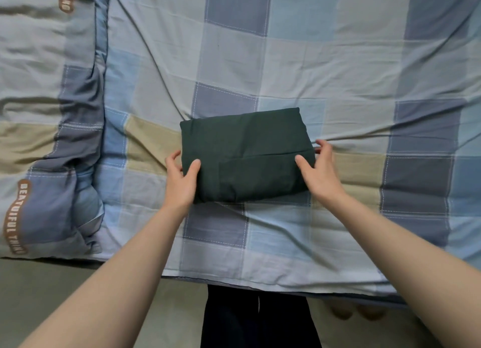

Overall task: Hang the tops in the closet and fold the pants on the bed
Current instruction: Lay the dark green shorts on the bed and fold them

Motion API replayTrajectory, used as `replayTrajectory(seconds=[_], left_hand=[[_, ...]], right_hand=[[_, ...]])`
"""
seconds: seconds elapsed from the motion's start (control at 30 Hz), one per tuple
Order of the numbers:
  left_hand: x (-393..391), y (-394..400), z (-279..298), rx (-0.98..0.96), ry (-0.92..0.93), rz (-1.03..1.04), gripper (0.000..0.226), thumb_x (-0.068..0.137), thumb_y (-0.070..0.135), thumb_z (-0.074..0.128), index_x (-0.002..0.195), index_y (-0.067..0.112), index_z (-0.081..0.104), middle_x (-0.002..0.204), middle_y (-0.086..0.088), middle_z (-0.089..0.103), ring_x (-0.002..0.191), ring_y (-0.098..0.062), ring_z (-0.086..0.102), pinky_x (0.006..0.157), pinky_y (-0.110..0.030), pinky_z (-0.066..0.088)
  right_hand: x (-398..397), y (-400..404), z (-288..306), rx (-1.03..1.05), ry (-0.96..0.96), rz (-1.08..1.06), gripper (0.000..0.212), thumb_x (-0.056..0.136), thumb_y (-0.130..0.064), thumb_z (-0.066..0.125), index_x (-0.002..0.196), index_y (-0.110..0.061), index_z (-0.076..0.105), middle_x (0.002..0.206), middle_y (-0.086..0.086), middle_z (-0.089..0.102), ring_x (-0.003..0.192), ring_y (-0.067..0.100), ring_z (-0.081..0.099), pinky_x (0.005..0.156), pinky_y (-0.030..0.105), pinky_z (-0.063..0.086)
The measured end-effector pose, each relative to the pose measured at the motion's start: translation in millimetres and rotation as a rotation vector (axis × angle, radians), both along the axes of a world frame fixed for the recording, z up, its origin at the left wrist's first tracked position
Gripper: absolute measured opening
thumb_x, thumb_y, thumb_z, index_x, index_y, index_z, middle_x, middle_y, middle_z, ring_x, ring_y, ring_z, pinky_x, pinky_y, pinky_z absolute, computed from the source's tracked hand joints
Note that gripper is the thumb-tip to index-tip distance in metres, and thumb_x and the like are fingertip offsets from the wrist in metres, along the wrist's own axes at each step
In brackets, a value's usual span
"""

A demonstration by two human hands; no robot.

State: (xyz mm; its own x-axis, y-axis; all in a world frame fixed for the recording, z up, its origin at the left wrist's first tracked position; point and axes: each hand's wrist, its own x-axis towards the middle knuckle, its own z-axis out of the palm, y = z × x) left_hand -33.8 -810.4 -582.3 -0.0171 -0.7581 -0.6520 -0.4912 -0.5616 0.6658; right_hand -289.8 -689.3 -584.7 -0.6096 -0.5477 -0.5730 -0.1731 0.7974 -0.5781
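I am standing at the edge of the bed (338, 61) and looking down at the dark green pants (247, 152). They are lying folded into a thick little bundle on the checked bed cover, right in front of me.

My left hand (182, 181) is holding the left end of the bundle. My thumb is lying on top of the cloth and my fingers are curling round the side, so I am gripping that end.

My right hand (321, 168) is resting at the right end. My thumb is lying on top and my fingers are spread loosely beside the edge, touching it. I cannot tell if they are tucked under.

The bundle is lying longways from left to right, tilted a little, with its right end reaching farther from me. It is sitting between my two hands, so both hands are about equally near, one at each short end.

I think the folding of this pair is nearly finished. If I am going to lift or slide it next, I will need both ends to come up together, or the folds may flop open.

A puffy quilt (52, 113) is lying well off to the left.
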Motion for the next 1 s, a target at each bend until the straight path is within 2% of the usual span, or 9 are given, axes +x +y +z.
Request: replayTrajectory(seconds=[0.1, 0.27, 0.37, 0.43, 0.53, 0.67, 0.77, 0.9, 1.0], left_hand=[[-23, 14, -5, -0.189, -0.071, -0.111, 0.065, 0.092, 0.037, 0.061, 0.145, 0.031, 0.024, 0.148, 0.004, 0.041, 0.130, -0.011, 0.045, 0.107, -0.027, 0.035], [-42, 37, -25, -0.331, -0.303, -0.089, 0.058, 0.090, 0.048, 0.058, 0.143, 0.038, 0.036, 0.144, 0.005, 0.048, 0.127, -0.019, 0.048, 0.103, -0.036, 0.038], [-42, 35, -30, -0.339, -0.268, 0.013, 0.053, 0.089, 0.046, 0.062, 0.138, 0.034, 0.045, 0.139, 0.008, 0.055, 0.124, -0.020, 0.053, 0.105, -0.039, 0.040], [-38, 35, -30, -0.329, -0.261, 0.054, 0.049, 0.087, 0.043, 0.066, 0.133, 0.033, 0.050, 0.134, 0.010, 0.058, 0.121, -0.018, 0.053, 0.108, -0.036, 0.034], [-34, 42, -16, -0.301, -0.243, 0.051, 0.045, 0.086, 0.042, 0.067, 0.128, 0.037, 0.053, 0.128, 0.015, 0.059, 0.117, -0.013, 0.053, 0.102, -0.034, 0.024], [-23, 61, 19, -0.334, -0.162, 0.006, 0.044, 0.087, 0.041, 0.067, 0.127, 0.041, 0.051, 0.123, 0.021, 0.057, 0.114, -0.010, 0.053, 0.108, -0.037, 0.028], [-16, 77, 56, -0.339, -0.136, -0.019, 0.043, 0.086, 0.045, 0.066, 0.125, 0.046, 0.049, 0.115, 0.030, 0.055, 0.116, -0.011, 0.052, 0.104, -0.032, 0.025], [-10, 92, 119, -0.351, -0.065, -0.043, 0.041, 0.084, 0.047, 0.066, 0.122, 0.050, 0.051, 0.106, 0.043, 0.054, 0.116, -0.016, 0.054, 0.105, -0.042, 0.042], [-12, 100, 168, -0.410, -0.026, -0.087, 0.039, 0.085, 0.040, 0.068, 0.121, 0.047, 0.053, 0.105, 0.046, 0.055, 0.109, -0.001, 0.056, 0.101, -0.030, 0.044]], right_hand=[[20, -6, -7, -0.124, 0.075, 0.150, 0.069, 0.091, -0.041, 0.055, 0.148, -0.030, 0.018, 0.147, 0.009, 0.029, 0.134, 0.024, 0.031, 0.115, 0.037, 0.025], [35, -3, -36, -0.083, 0.270, 0.206, 0.060, 0.088, -0.055, 0.049, 0.140, -0.052, 0.018, 0.140, 0.010, 0.032, 0.123, 0.032, 0.043, 0.103, 0.040, 0.036], [35, 1, -40, -0.171, 0.229, 0.174, 0.059, 0.088, -0.050, 0.056, 0.139, -0.050, 0.024, 0.131, 0.005, 0.039, 0.111, 0.024, 0.050, 0.089, 0.028, 0.036], [34, 6, -37, -0.188, 0.212, 0.200, 0.058, 0.091, -0.040, 0.058, 0.141, -0.043, 0.029, 0.128, 0.007, 0.042, 0.112, 0.022, 0.049, 0.090, 0.025, 0.036], [33, 14, -16, -0.208, 0.238, 0.263, 0.052, 0.094, -0.018, 0.053, 0.142, -0.031, 0.039, 0.120, 0.011, 0.044, 0.105, 0.031, 0.054, 0.092, 0.035, 0.043], [39, 35, 24, -0.242, 0.221, 0.304, 0.050, 0.095, -0.009, 0.049, 0.141, -0.026, 0.043, 0.123, 0.010, 0.044, 0.106, 0.030, 0.055, 0.093, 0.041, 0.047], [42, 55, 60, -0.269, 0.204, 0.283, 0.049, 0.095, -0.008, 0.049, 0.140, -0.026, 0.044, 0.124, 0.010, 0.045, 0.109, 0.026, 0.053, 0.095, 0.034, 0.045], [47, 82, 125, -0.321, 0.189, 0.214, 0.049, 0.094, -0.008, 0.051, 0.138, -0.028, 0.046, 0.121, 0.003, 0.046, 0.108, 0.015, 0.050, 0.092, 0.021, 0.040], [48, 101, 178, -0.365, 0.207, 0.156, 0.048, 0.094, -0.008, 0.052, 0.135, -0.031, 0.047, 0.119, -0.001, 0.046, 0.105, 0.005, 0.049, 0.088, 0.003, 0.033]])
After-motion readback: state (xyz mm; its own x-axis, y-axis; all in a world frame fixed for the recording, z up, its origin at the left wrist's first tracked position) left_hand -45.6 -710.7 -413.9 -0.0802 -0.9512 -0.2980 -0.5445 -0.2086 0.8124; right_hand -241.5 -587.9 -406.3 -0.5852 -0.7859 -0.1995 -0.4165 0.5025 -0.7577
